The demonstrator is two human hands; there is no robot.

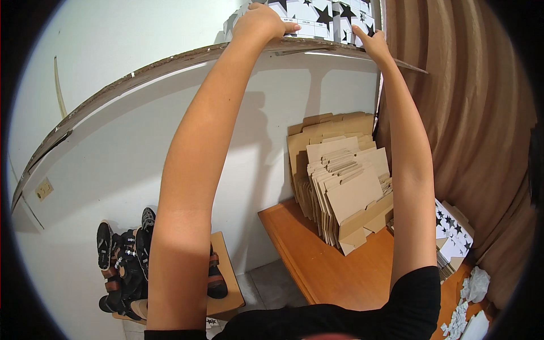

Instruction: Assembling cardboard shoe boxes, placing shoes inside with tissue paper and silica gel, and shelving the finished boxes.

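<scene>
White shoe boxes printed with black and grey stars stand on a high wall shelf, cut off by the top of the picture. Both arms reach up to them. My left hand is closed on the left end, its thumb stretched along the printed front. At the right end, my right hand grips the side, thumb on the front face and fingers at the edge. A vertical line divides the front near the right; whether it parts two boxes or two faces I cannot tell.
Flattened brown cardboard boxes lean in a stack on an orange-brown table. Dark sandals lie on a small wooden stand at lower left. A brown curtain hangs at right, above star-printed card and white scraps.
</scene>
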